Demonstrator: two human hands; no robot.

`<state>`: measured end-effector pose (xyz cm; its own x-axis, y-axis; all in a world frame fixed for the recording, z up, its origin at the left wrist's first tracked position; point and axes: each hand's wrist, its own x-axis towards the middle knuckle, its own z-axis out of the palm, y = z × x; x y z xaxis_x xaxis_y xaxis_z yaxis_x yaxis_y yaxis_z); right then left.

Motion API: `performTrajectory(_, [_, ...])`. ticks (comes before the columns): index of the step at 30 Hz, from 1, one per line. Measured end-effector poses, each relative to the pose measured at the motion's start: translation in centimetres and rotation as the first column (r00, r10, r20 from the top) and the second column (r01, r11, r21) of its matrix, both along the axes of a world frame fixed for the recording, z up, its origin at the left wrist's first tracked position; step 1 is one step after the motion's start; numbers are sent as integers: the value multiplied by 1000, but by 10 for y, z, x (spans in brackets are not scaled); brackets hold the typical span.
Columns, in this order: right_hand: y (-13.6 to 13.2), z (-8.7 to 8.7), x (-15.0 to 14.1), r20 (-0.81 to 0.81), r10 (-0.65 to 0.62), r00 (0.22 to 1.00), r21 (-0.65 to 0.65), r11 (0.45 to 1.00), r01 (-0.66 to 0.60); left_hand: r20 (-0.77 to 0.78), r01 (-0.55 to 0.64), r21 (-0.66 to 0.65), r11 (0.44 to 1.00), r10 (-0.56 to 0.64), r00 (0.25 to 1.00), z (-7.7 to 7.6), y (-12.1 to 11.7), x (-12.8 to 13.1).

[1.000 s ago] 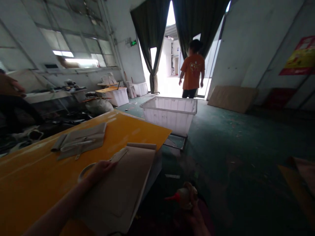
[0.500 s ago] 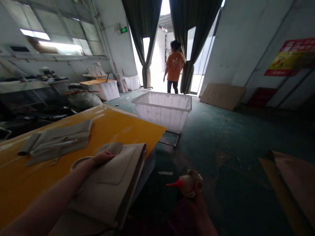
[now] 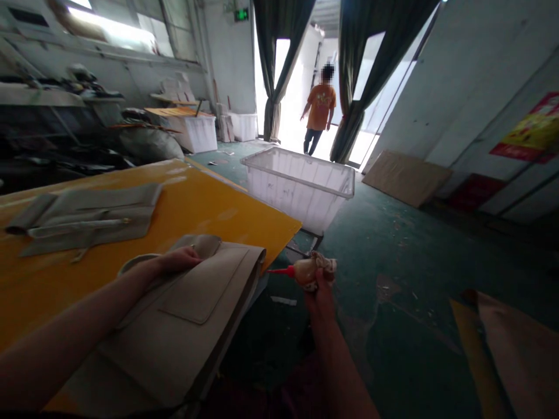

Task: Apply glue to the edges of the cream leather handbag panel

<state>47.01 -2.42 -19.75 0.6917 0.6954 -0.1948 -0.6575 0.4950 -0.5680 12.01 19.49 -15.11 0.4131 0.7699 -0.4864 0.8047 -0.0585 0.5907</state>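
A beige bag (image 3: 201,285) with a stitched patch or pocket lies at the edge of the yellow tabletop (image 3: 227,210). My left hand (image 3: 181,259) is closed on its upper part, beside a small flap (image 3: 205,245); the fingertips are partly hidden. A curved handle (image 3: 137,263) shows behind my wrist. My right hand (image 3: 322,294) grips a squeeze bottle (image 3: 305,272) wrapped partly in a stained cloth (image 3: 324,269). Its thin red nozzle (image 3: 282,271) points left, close to the bag's open right edge. Another flat beige piece (image 3: 96,215) with a strap lies farther left on the table.
A white plastic tub (image 3: 297,189) on a metal stand is just beyond the table corner. A person in an orange shirt (image 3: 321,107) is in the curtained doorway. Brown sheets (image 3: 515,343) stand at the lower right, and a board (image 3: 406,177) leans against the wall.
My right hand has raised the bottle and brought it left, toward the bag's edge. My left hand stays on the bag. The view has tilted, and the person has moved farther out through the doorway.
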Motion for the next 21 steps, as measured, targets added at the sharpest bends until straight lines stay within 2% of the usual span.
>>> performTrajectory(2, [9,1,1,28,-13,1000,-14,1000,14,-5,5,-8,1000,-5,1000,3,-2,3])
performTrajectory(5, [13,1,5,93,23,995,-32,999,-20,31,26,54,998,-28,999,13,-6,16])
performTrajectory(10, [8,2,11,234,22,972,-31,999,-15,-5,93,42,995,-93,996,27,-12,43])
performTrajectory(13, [4,3,13,226,-7,974,-66,998,22,0,114,35,993,-114,994,33,-14,48])
performTrajectory(17, [5,4,12,196,-43,980,-62,997,56,-3,101,12,995,-101,995,33,-14,47])
performTrajectory(21, [4,5,9,232,-60,971,-70,994,78,42,68,23,997,-69,997,27,-10,43])
